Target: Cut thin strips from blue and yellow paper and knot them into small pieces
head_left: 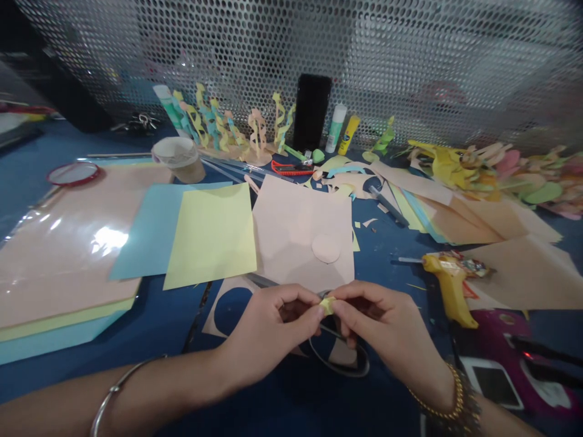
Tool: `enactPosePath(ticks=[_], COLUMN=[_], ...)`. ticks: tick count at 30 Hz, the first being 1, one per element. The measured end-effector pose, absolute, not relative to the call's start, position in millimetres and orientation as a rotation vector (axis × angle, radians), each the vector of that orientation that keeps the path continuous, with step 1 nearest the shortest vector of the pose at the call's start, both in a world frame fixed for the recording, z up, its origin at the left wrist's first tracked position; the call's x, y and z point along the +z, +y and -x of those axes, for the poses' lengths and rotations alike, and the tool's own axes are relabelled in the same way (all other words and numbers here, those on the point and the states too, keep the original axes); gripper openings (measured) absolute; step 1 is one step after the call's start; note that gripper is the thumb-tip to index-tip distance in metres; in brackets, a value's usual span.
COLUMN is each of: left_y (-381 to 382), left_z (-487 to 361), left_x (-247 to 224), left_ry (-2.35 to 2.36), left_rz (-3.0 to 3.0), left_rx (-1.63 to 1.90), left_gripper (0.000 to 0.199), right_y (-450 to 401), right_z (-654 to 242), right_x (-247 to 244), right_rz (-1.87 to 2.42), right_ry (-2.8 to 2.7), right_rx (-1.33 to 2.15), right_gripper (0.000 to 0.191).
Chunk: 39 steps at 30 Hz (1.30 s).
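Observation:
Between the fingertips of both hands is a small yellow paper piece (327, 305). My left hand (277, 321) pinches its left side, and my right hand (380, 318) pinches its right side. Below the hands lie scissors (359, 364), their handle loops partly hidden by my fingers. Just beyond, a pale pink sheet (296, 224) carries a loose cut-out paper circle (326, 249). A paper scrap with a round hole (214, 321) lies left of my left hand.
Yellow (214, 237) and blue sheets (152, 224) lie left, beside a plastic-wrapped paper stack (68, 243). A yellow glue gun (449, 285) rests at right. Along the back stand a cup (182, 161), curled paper strips (218, 130), a black phone (312, 112) and glue sticks (336, 128).

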<state>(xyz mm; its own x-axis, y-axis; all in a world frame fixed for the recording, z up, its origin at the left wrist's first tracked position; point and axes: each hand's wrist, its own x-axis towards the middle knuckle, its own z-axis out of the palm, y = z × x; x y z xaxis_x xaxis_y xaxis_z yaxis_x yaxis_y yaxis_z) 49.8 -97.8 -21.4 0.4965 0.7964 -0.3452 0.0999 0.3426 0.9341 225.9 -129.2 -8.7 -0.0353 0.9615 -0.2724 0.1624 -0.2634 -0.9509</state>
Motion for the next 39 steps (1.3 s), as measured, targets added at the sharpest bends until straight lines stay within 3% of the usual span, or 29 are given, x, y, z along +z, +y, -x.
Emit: enactPosePath(ticks=[39], left_y=[-99], left_z=[-53], left_x=[-21], left_ry=[1.004], left_rz=[-1.602], left_rx=[0.858], left_gripper=[0.016], right_y=[-127], right_z=[-223], right_x=[-19], right_rz=[1.398], right_ry=[-0.865], right_rx=[1.667], right_gripper=[0.022])
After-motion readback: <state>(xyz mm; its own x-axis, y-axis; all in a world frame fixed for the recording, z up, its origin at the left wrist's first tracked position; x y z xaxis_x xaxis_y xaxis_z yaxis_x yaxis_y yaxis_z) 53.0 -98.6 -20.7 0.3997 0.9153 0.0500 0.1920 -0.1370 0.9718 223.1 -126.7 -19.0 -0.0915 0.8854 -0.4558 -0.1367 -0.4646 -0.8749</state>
